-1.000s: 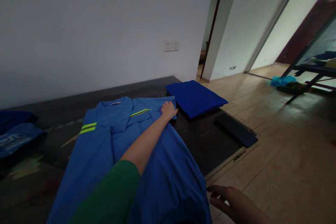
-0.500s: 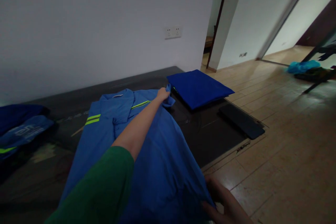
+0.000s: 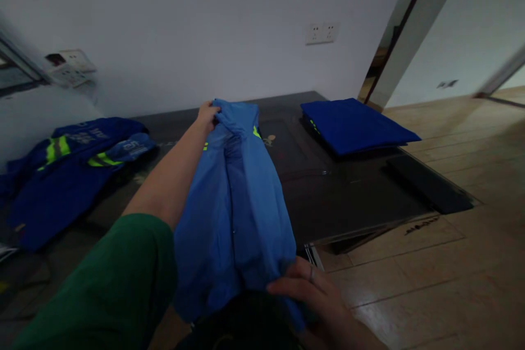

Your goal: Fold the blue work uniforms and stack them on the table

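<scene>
A blue work jacket point(image 3: 264, 191) with lime-yellow stripes lies lengthwise before me, gathered into a narrow bundle with a long crease down its middle. At its far end, my left hand point(image 3: 208, 116) is closed on the cloth near the upper left corner. Down at the near end, my right hand point(image 3: 309, 287), with a ring on one finger, pinches the right edge of the cloth; part of its grip is hidden under fabric. The jacket's lower end hangs toward my body, over the near side of the dark table point(image 3: 324, 202).
A folded darker blue garment point(image 3: 356, 123) lies at the table's back right, with a flat black object point(image 3: 430, 183) near the right edge. Loose blue garments with yellow stripes point(image 3: 61, 191) are heaped on the left. A white wall point(image 3: 197, 27) stands behind.
My left hand has carried the jacket's right shoulder side leftward, and the spread jacket is now a narrow bundle. My right hand still holds the near edge. The view has turned left.
</scene>
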`<state>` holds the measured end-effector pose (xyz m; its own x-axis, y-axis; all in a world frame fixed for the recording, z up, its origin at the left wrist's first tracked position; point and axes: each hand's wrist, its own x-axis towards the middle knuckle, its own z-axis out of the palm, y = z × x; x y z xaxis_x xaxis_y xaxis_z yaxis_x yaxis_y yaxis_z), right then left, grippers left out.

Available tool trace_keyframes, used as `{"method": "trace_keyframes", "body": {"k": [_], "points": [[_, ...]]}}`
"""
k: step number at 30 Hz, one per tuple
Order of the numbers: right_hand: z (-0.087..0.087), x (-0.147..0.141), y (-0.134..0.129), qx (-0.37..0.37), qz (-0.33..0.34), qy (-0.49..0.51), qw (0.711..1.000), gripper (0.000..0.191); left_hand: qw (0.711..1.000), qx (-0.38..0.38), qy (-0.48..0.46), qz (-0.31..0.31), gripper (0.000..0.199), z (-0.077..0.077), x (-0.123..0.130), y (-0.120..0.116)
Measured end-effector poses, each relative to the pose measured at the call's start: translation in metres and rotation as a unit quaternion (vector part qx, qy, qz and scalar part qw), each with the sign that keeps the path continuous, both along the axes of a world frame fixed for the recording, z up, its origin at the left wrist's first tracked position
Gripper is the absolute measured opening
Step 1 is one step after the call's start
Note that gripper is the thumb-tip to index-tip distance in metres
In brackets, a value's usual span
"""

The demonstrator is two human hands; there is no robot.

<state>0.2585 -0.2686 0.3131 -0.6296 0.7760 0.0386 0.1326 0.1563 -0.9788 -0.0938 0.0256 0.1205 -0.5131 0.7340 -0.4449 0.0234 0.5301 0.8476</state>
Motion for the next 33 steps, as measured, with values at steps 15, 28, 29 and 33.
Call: {"method": "trace_keyframes", "body": {"k": [15,28,29,33], "points": [[-0.021,-0.05,-0.021,-0.014,0.285,-0.134,0.949,0.039,0.971,-0.072,0.225,-0.042,0.045,0.009,-0.055,-0.108],[-0.075,0.029,-0.039,-0.24,-0.072,-0.243,0.937,0.032,0.78,0.104,0.339,-0.516,0.038,0.183,0.072,-0.388],[-0.08,0.029,-0.042,-0.276,-0.06,-0.243,0.928,0.035,0.776,0.089,0.356,-0.513,0.041,0.18,0.075,-0.401],[-0.086,0.021,-0.047,-0.396,-0.056,-0.171,0.9,0.051,0.762,0.098,0.399,-0.501,0.048,0.168,0.08,-0.418]]}}
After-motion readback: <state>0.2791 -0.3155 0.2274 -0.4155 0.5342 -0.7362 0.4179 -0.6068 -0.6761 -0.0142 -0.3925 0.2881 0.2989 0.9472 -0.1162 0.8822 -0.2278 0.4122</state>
